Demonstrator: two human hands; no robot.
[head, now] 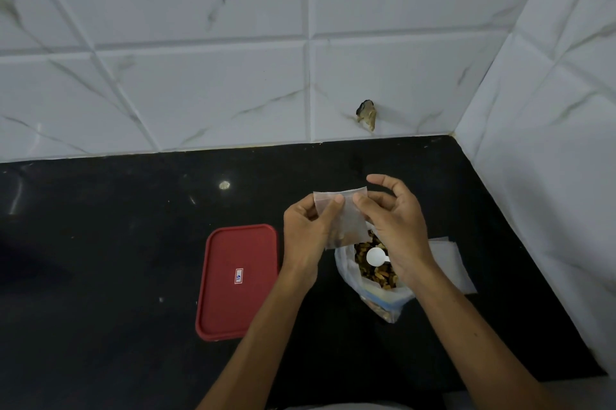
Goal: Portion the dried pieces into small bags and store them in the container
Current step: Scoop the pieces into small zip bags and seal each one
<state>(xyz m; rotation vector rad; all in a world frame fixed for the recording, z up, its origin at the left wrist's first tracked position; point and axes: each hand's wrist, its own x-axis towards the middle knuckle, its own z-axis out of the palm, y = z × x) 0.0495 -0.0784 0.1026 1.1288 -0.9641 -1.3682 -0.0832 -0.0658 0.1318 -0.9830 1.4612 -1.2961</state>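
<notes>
A small clear bag (346, 219) with a few brown dried pieces at its bottom is held upright above the counter. My left hand (308, 229) pinches its top left edge and my right hand (396, 226) pinches the top right edge. Below them a large plastic bag (380, 289) lies open, full of brown dried pieces (370, 271), with a white plastic spoon (376, 257) resting on them. A red container lid (237, 281) with a small white label lies flat to the left of my left forearm.
The black counter (116, 259) runs back to a white marble-tiled wall (200, 76) and meets a side wall on the right. A stack of flat clear small bags (450, 259) lies behind my right wrist. A chipped hole (366, 114) marks the back wall.
</notes>
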